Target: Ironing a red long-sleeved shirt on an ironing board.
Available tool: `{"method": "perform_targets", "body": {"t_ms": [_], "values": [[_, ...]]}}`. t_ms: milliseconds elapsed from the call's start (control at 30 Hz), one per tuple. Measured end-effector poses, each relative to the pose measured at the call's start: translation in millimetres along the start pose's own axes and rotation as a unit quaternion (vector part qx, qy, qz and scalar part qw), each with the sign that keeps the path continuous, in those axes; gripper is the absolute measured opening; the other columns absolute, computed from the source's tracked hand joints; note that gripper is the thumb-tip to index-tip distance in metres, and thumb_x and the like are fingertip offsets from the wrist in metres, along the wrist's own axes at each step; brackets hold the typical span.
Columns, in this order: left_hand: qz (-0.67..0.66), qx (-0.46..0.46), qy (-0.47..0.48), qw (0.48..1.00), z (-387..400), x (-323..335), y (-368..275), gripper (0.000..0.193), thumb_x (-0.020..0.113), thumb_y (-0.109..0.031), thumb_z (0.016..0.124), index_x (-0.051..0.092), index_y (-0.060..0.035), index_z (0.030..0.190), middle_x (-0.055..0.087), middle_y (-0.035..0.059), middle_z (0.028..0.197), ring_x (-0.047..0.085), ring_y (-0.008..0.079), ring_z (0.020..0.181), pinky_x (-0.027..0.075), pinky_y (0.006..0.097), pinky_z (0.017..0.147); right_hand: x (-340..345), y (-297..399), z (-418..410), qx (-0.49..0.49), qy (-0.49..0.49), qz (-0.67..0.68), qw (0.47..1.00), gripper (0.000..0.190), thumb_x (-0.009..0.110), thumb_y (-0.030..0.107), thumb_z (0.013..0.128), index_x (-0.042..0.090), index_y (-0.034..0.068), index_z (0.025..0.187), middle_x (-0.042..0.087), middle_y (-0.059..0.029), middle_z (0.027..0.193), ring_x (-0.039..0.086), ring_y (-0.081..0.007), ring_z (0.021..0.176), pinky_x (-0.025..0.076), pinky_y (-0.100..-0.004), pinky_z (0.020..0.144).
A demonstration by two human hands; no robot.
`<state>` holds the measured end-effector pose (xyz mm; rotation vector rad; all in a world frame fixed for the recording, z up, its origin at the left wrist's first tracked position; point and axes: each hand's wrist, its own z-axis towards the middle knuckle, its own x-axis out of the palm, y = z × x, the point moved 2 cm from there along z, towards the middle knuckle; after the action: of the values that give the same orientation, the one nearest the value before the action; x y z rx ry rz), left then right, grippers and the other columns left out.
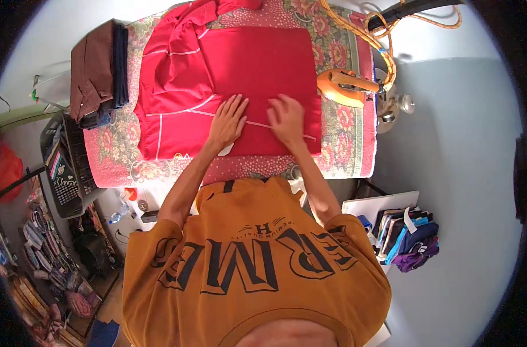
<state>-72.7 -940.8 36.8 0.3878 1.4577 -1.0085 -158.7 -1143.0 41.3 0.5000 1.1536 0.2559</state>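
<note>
A red garment (263, 65) with white piping lies partly folded on a table covered with a floral cloth (111, 160). My left hand (229, 121) rests flat on its near part, palm down, fingers stretched away from me. A small white tag (225, 150) shows beneath that wrist. To the right, my right hand (287, 119) is over the same red fabric, its fingers bent and slightly blurred. White piping runs between the two hands. Beyond my right hand stands an orange iron (343, 89) with a wooden handle, at the table's right side.
Folded brown trousers (92, 69) and dark clothes lie at the table's left edge. A dark plastic basket (68, 186) stands beside it. Yellow hose or cord (389, 65) runs from the iron past a metal fitting (406, 104). Folded clothes (406, 238) are stacked lower right.
</note>
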Motion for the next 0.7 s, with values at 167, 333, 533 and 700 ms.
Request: {"method": "perform_targets", "body": {"t_ms": [167,333,533,700], "values": [[0.002,-0.035,-0.011,0.999,2.0,-11.8,3.2,0.059,0.053,-0.036,0.096,0.037,-0.0193,0.151,0.028,0.0154,0.158,0.027,0.0309,0.146,0.022,0.0435,0.119,-2.8,5.1,-15.3,-0.036,0.095,-0.084,0.991,0.050,0.053,0.043,0.096,0.050,0.025,0.143,0.039,-0.0184,0.151,0.035,-0.0359,0.140,0.023,-0.0501,0.116],[0.020,-0.089,0.026,0.995,-35.5,-19.1,18.0,0.063,0.049,-0.045,0.098,0.031,-0.0214,0.154,0.021,0.0163,0.161,0.019,0.0306,0.149,0.017,0.0434,0.121,-31.1,-48.5,-39.9,0.044,0.082,-0.183,0.979,0.057,0.047,0.050,0.098,0.042,0.025,0.149,0.028,-0.0194,0.158,0.027,-0.0356,0.145,0.019,-0.0530,0.118],[0.077,-0.285,-0.052,0.954,-121.9,-39.3,70.7,0.068,0.048,-0.050,0.098,0.028,-0.0186,0.155,0.018,0.0195,0.161,0.017,0.0368,0.149,0.017,0.0472,0.120,-72.8,-100.2,-16.0,0.121,-0.109,0.164,0.973,0.060,0.059,0.046,0.092,0.043,0.024,0.145,0.029,-0.0161,0.154,0.024,-0.0335,0.145,0.025,-0.0557,0.114],[0.114,-0.333,-0.098,0.931,-148.4,-58.5,108.5,0.067,0.058,-0.045,0.094,0.039,-0.0119,0.148,0.032,0.0190,0.154,0.030,0.0393,0.142,0.026,0.0495,0.116,-154.6,-161.5,70.4,-0.066,0.017,-0.282,0.957,0.067,0.067,0.040,0.083,0.044,0.019,0.141,0.040,-0.0116,0.144,0.036,-0.0345,0.135,0.027,-0.0620,0.111]]}}
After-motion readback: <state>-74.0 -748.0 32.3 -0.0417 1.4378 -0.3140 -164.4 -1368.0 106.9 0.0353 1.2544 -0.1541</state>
